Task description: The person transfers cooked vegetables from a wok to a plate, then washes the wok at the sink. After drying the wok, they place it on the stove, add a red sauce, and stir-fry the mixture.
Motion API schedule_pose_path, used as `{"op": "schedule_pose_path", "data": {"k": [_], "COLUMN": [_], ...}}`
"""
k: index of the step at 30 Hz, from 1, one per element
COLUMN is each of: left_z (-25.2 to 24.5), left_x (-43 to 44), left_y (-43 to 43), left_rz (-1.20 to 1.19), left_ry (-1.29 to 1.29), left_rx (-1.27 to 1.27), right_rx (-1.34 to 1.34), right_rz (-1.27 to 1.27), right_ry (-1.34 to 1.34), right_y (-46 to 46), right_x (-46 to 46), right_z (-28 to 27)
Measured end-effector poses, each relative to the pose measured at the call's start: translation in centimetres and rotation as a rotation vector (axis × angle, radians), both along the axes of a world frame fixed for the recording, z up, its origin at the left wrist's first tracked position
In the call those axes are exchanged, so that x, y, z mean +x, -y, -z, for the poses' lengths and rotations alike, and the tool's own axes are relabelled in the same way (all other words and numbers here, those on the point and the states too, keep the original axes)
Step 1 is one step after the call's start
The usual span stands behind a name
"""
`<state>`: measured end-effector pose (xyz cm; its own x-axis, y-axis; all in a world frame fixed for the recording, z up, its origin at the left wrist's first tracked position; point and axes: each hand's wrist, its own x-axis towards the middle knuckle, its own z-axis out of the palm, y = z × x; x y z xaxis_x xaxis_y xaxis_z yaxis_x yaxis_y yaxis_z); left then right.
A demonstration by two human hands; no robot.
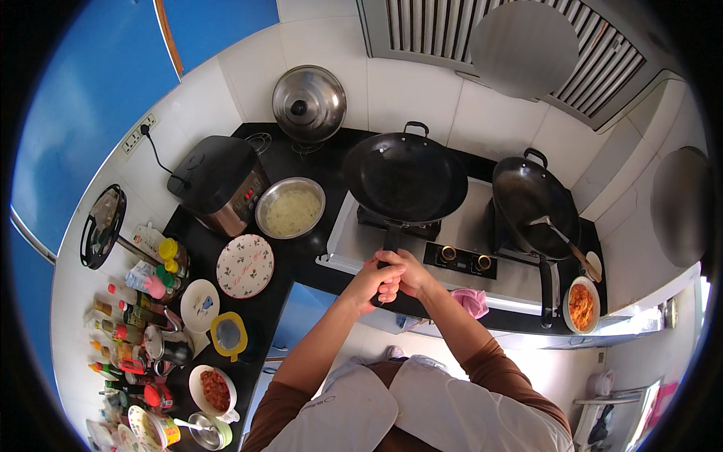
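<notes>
Both my hands are clasped around the black handle of an iron wok [405, 178] over the left burner. My left hand [374, 282] is wrapped on the handle's left side, and my right hand [408, 273] overlaps it from the right. The wok looks empty and dark inside. On the right burner sits a second wok [525, 198], with a metal spatula [556, 230] resting in it, its wooden handle over the rim. Beside that wok, a white bowl [595, 288] holds reddish-orange food. Left of my wok stands a steel bowl [318, 195] of pale shredded food in liquid.
A rice cooker [217, 181] and a floral plate [245, 266] occupy the left counter. Bottles, a kettle [175, 344] and a bowl of red food [197, 390] crowd nearer. A steel lid [322, 107] leans on the wall. A pink cloth [471, 302] hangs at the stove's front.
</notes>
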<state>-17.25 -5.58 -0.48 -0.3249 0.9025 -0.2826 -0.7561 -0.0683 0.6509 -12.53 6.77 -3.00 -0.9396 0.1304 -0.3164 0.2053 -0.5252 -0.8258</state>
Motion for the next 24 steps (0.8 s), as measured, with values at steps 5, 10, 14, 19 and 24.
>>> {"op": "schedule_pose_path", "data": {"k": [5,10,14,19,24], "left_z": [0.5,0.9,1.7,2.9,3.3], "left_x": [-0.7,-1.1,-0.9,-0.2,1.3], "left_y": [-0.6,-1.4,-1.7,-0.9,5.6], "left_rz": [0.013,0.016,0.028,-0.03,-0.145], "left_ry": [-0.012,-0.008,0.062,-0.043,-0.145], "left_rx": [0.037,0.025,0.048,0.108,-0.122], "right_rx": [-0.054,-0.036,-0.053,-0.019,-0.085], "right_rz": [-0.07,-0.056,-0.033,-0.123,-0.054], "right_ry": [-0.049,0.02,0.034,0.052,-0.169], "right_y": [-0.9,-1.4,-1.8,-2.4,-1.7], "right_x": [-0.4,-0.5,-0.1,0.5,2.2], "right_z": [-0.2,-0.7,-0.5,0.5,1.6]}}
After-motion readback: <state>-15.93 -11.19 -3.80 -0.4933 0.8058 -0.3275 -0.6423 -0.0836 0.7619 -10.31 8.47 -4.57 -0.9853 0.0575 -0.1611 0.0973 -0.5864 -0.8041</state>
